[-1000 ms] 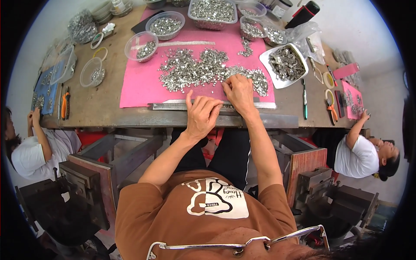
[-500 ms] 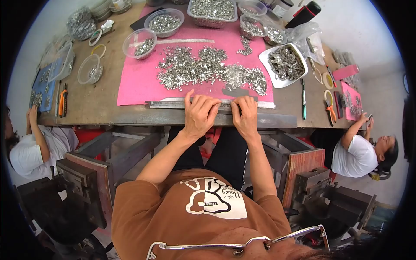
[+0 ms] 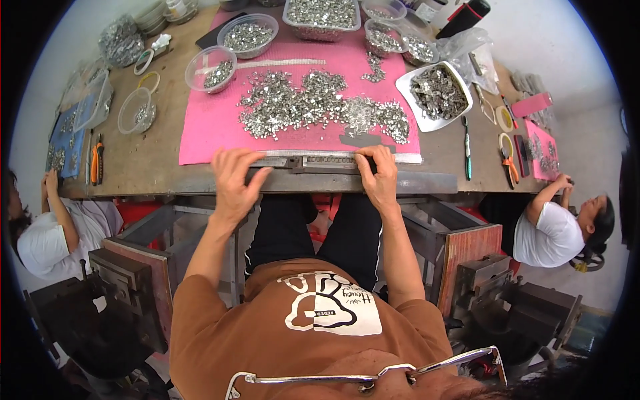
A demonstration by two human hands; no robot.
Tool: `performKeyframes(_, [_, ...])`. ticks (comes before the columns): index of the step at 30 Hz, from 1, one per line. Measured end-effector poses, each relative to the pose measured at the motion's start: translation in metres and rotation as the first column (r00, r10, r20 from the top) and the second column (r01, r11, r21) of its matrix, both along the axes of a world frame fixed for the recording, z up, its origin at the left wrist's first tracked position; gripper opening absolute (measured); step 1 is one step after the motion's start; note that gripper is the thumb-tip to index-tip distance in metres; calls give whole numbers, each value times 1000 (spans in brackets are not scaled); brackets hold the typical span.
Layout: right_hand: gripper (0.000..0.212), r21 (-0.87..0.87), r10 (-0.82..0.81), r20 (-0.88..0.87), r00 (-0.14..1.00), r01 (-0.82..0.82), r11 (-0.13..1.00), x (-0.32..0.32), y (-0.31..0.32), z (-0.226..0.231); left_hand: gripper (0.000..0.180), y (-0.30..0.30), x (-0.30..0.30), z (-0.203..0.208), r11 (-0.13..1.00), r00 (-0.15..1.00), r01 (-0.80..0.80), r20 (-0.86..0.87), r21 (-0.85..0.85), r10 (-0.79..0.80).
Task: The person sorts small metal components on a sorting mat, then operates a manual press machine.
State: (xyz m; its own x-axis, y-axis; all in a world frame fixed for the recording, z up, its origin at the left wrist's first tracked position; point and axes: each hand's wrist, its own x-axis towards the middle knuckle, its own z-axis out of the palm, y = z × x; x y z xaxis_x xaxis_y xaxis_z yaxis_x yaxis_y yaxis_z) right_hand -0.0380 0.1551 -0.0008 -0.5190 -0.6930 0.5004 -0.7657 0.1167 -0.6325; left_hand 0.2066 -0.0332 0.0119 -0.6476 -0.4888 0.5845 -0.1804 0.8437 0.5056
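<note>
Along the table's front edge lies a long narrow metal bar (image 3: 275,162) with a slot. A row of small silvery pieces (image 3: 330,160) sits in the slot, to the right of a dark block (image 3: 294,163). My left hand (image 3: 235,181) is curled round the bar's left end, thumb apart below the fingers. Bent fingers and thumb of my right hand (image 3: 378,175) pinch the bar near the right end of the row. Beyond it, loose silvery metal pieces (image 3: 287,107) are heaped on a pink mat (image 3: 200,137). A dark grey flat strip (image 3: 360,139) lies near my right hand.
Clear tubs (image 3: 248,37) of metal pieces and a white square dish (image 3: 427,123) stand around the mat. Orange-handled pliers (image 3: 99,160) and a green-handled brush (image 3: 468,157) lie on the table. A person (image 3: 547,230) sits at right, another (image 3: 57,227) at left.
My left hand has moved left from the bar's middle to its left end, uncovering the dark block and more of the row. The right hand stays nearly where it was.
</note>
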Motion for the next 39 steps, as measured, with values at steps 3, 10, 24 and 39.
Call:
performKeyframes(3, [7, 6, -13, 20, 1000, 13, 1000, 0, -1, 3, 38, -11, 21, -1, 981, 974, -155, 149, -117, 172])
performKeyframes(10, [4, -187, -117, 258, 959, 169, 968, 1, -1, -10, 40, -22, 30, -1, 971, 975, -126, 155, -201, 158])
performKeyframes(24, [31, -4, -325, -152, 933, 329, 944, -3, 23, -15, 36, 42, -115, 1, 933, 941, 337, 66, -122, -331])
performKeyframes(39, [56, -106, -205, -88, 975, 195, 975, 60, 49, -19, 34, 55, -91, -23, 980, 987, 153, 60, -129, -147])
